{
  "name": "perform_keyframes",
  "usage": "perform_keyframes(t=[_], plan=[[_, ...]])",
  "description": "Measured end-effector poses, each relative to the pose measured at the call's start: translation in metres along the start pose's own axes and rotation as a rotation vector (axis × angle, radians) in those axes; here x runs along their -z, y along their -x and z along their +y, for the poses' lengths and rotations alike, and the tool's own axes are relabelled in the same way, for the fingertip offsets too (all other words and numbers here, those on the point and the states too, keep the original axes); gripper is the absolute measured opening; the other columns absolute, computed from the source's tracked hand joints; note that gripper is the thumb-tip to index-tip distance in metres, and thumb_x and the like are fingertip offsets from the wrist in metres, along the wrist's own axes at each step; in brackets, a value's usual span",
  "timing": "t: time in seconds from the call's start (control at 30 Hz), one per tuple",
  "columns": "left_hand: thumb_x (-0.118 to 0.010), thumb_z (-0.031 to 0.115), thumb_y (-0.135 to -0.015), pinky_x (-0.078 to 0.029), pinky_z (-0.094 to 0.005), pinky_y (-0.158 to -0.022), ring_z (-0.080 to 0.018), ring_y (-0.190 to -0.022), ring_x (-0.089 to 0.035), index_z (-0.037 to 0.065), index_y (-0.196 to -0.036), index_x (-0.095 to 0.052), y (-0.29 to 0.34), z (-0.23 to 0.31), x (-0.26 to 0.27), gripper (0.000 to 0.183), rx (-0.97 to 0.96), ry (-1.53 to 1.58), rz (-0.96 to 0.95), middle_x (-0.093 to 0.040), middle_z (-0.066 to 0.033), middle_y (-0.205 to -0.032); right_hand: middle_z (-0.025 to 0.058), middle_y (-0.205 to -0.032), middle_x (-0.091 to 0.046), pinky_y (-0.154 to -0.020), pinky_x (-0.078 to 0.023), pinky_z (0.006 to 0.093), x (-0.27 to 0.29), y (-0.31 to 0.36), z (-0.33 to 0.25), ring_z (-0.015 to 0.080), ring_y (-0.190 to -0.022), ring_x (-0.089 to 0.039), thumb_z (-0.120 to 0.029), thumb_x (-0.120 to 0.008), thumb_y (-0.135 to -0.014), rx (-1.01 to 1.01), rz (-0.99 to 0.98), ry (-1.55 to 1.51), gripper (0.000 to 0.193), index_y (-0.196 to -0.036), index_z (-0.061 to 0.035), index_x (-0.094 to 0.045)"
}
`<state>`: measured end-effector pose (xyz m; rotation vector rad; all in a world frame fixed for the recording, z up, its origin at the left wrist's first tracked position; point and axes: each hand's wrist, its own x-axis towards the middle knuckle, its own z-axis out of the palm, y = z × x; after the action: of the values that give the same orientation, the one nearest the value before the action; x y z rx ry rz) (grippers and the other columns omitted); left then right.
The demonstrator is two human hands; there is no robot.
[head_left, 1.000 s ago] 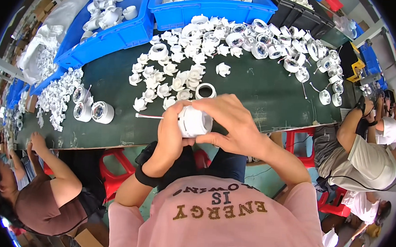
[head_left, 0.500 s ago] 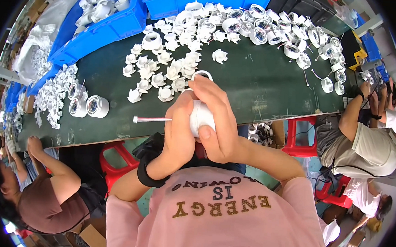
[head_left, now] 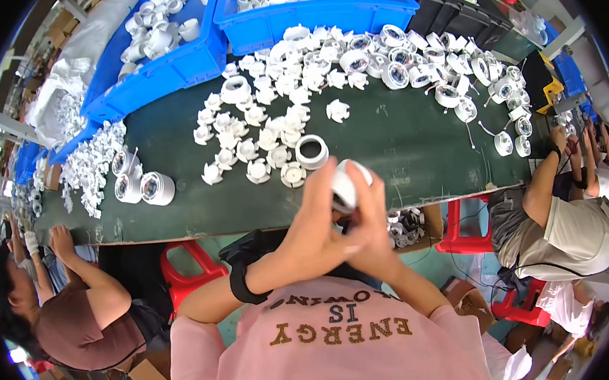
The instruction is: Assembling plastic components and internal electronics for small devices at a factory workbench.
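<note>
A white round housing (head_left: 344, 191) with a dark underside is held between my two hands above the table's near edge. My left hand (head_left: 314, 229) closes on its left side, fingers pointing up. From the right, my right hand (head_left: 371, 226) grips it, slightly blurred. The fingers cover much of the housing. Just beyond my left fingertips a white ring (head_left: 312, 152) with a dark opening lies on the green table (head_left: 406, 144). Several white petal-shaped parts (head_left: 258, 171) are scattered to its left.
Blue bins (head_left: 316, 21) of white cups line the back. Round lens units (head_left: 396, 75) with wires pile up at the right rear. Lens units (head_left: 157, 188) and small white pieces (head_left: 94, 168) lie at left. Red stools (head_left: 193, 270) and co-workers (head_left: 81, 301) flank me.
My hands have shifted right and turned the housing, so a dark side now shows. The cable that stuck out leftward is out of sight. The white ring is more fully visible.
</note>
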<state>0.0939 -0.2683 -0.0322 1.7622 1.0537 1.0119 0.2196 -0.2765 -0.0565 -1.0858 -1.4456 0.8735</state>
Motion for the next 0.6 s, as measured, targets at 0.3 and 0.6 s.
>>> perform_keyframes(t=[0.3, 0.6], plan=[[-0.073, 0.023, -0.079, -0.043, -0.0371, -0.096, -0.0308, -0.110, -0.056, -0.005, -0.117, -0.055, -0.123, -0.051, 0.158, 0.051, -0.068, -0.410, 0.272, -0.057, -0.0220, -0.118, 0.0086, -0.114, -0.055, -0.087, -0.044, 0.0285, 0.043, -0.037, 0.043, 0.0145, -0.099, -0.055, 0.000, -0.067, -0.071, -0.058, -0.031, -0.053, 0.054, -0.122, -0.0037, -0.048], [-0.076, 0.044, -0.063, -0.044, -0.0416, -0.096, -0.0392, -0.113, -0.055, -0.004, -0.119, -0.055, -0.254, -0.173, 0.403, 0.076, 0.518, -0.875, 0.586, -0.059, -0.0282, -0.117, 0.0173, -0.124, -0.044, -0.100, -0.035, 0.0366, 0.049, -0.043, 0.053, 0.0240, -0.114, -0.044, -0.004, -0.062, -0.065, 0.141, -0.052, 0.349, 0.067, -0.127, -0.0015, -0.036]])
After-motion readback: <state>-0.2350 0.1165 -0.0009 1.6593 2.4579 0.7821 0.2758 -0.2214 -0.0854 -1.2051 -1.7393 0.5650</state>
